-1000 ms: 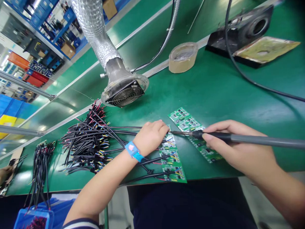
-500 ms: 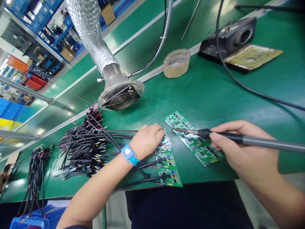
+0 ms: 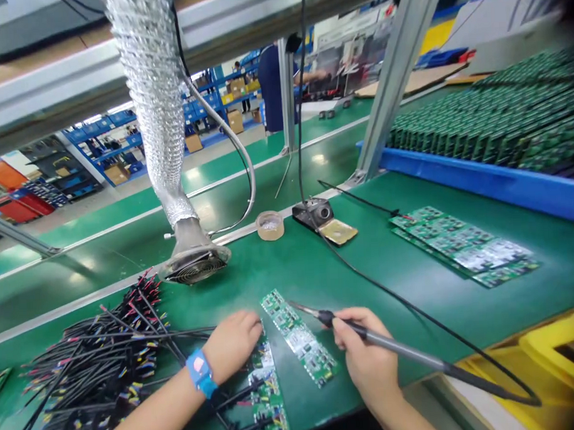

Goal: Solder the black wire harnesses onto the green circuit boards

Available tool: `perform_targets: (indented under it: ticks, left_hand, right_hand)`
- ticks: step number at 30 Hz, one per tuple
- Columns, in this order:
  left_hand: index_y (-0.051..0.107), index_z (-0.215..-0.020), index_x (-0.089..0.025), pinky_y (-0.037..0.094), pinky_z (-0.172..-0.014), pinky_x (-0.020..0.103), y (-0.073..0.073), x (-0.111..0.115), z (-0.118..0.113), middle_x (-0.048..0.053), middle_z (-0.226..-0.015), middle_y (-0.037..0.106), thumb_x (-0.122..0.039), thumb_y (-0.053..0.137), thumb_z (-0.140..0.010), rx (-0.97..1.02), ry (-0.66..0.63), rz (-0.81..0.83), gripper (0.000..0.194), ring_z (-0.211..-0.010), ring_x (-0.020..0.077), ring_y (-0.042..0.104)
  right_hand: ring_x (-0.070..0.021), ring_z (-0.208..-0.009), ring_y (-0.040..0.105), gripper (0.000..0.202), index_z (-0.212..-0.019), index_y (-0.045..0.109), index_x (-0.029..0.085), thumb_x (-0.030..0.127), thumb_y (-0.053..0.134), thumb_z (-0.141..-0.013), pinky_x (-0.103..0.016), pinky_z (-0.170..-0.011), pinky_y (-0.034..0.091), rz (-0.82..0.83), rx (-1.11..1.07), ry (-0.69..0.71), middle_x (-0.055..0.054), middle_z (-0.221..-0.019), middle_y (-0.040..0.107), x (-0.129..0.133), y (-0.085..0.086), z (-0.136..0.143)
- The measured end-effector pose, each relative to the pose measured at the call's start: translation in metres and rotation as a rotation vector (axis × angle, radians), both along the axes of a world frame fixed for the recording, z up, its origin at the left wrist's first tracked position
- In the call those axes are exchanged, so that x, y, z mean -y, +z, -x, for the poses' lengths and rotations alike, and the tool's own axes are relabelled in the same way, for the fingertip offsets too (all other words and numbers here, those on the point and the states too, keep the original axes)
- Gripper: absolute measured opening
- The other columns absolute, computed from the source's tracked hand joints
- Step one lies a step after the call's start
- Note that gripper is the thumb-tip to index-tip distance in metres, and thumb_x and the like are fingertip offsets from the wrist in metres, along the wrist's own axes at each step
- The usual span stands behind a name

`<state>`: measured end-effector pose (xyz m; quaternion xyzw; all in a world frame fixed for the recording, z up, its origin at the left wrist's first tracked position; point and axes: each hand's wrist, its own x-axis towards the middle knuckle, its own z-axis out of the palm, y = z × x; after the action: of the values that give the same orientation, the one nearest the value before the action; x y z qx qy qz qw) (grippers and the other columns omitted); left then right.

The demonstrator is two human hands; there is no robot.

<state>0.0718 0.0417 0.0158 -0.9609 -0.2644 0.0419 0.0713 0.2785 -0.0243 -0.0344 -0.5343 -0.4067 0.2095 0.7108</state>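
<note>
My right hand (image 3: 371,356) grips a soldering iron (image 3: 399,347) like a pen, its bare tip pointing left beside the upper part of a green circuit board strip (image 3: 298,340). That strip lies loose and slanted on the bench. To its left, my left hand (image 3: 235,343) curls over the upper end of a second circuit board strip (image 3: 269,391), which has black cables attached along its lower part. What those curled fingers hold is hidden beneath them. A large heap of black cables (image 3: 99,359) with coloured wire ends spreads to the left of my left hand.
A fume extractor (image 3: 194,265) hangs over the bench. Behind the iron stand a tape roll (image 3: 270,227) and an iron holder with sponge (image 3: 337,231). More boards (image 3: 462,243) lie right, before a blue tray (image 3: 484,189) of boards. The iron's cord (image 3: 412,308) crosses the bench.
The view has swung right and up, bringing the tray and stacked boards into sight. The iron's tip has shifted from over the loose strip's left edge to its right side. My left hand stays put.
</note>
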Motion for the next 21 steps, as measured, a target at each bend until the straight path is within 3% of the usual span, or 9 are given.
perform_targets:
  ticks: [6, 9, 12, 16, 21]
  left_hand:
    - [0.055, -0.115, -0.016, 0.044, -0.094, 0.032, 0.020, -0.005, 0.012, 0.011, -0.121, 0.054, -0.017, 0.043, -0.089, 0.079, 0.044, 0.332, 0.028, -0.109, 0.0188, 0.052]
    - [0.045, -0.127, -0.015, 0.044, -0.093, 0.039, 0.030, -0.011, 0.028, 0.014, -0.117, 0.055, -0.035, 0.053, -0.085, 0.012, 0.191, 0.380, 0.048, -0.107, 0.0236, 0.054]
    - [0.055, -0.112, -0.014, 0.048, -0.078, 0.036, 0.037, -0.017, 0.040, 0.010, -0.095, 0.064, -0.049, 0.060, -0.077, -0.156, 0.392, 0.397, 0.050, -0.086, 0.0240, 0.061]
    - [0.061, -0.082, -0.016, 0.045, -0.060, 0.027, 0.041, -0.014, 0.043, 0.006, -0.076, 0.065, -0.042, 0.055, -0.081, -0.223, 0.431, 0.403, 0.027, -0.068, 0.0204, 0.062]
    - [0.057, -0.085, -0.017, 0.042, -0.056, 0.025, 0.062, 0.011, 0.043, 0.003, -0.074, 0.063, -0.041, 0.047, -0.086, -0.077, 0.488, 0.250, 0.026, -0.063, 0.0168, 0.059]
  right_hand:
    - [-0.0107, -0.043, 0.047, 0.017, -0.074, 0.055, 0.019, 0.032, 0.065, -0.071, -0.028, -0.048, 0.048, 0.029, -0.242, -0.031, 0.006, -0.049, 0.047, 0.003, 0.002, 0.000]
    - [-0.0107, -0.041, 0.045, 0.017, -0.070, 0.055, 0.019, 0.028, 0.068, -0.065, -0.029, -0.048, 0.048, 0.016, -0.329, -0.057, 0.006, -0.046, 0.047, 0.000, 0.008, 0.001]
    - [-0.0108, -0.039, 0.043, 0.017, -0.066, 0.055, 0.019, 0.026, 0.069, -0.060, -0.030, -0.046, 0.048, -0.002, -0.368, -0.073, 0.006, -0.043, 0.046, -0.002, 0.014, 0.002]
    - [-0.0104, -0.038, 0.042, 0.015, -0.065, 0.055, 0.019, 0.024, 0.068, -0.059, -0.030, -0.047, 0.049, -0.007, -0.382, -0.113, 0.006, -0.042, 0.045, -0.004, 0.018, 0.003]
    - [-0.0109, -0.039, 0.042, 0.016, -0.064, 0.054, 0.020, 0.027, 0.068, -0.057, -0.032, -0.049, 0.049, 0.027, -0.388, -0.148, 0.006, -0.042, 0.045, -0.004, 0.021, 0.003]
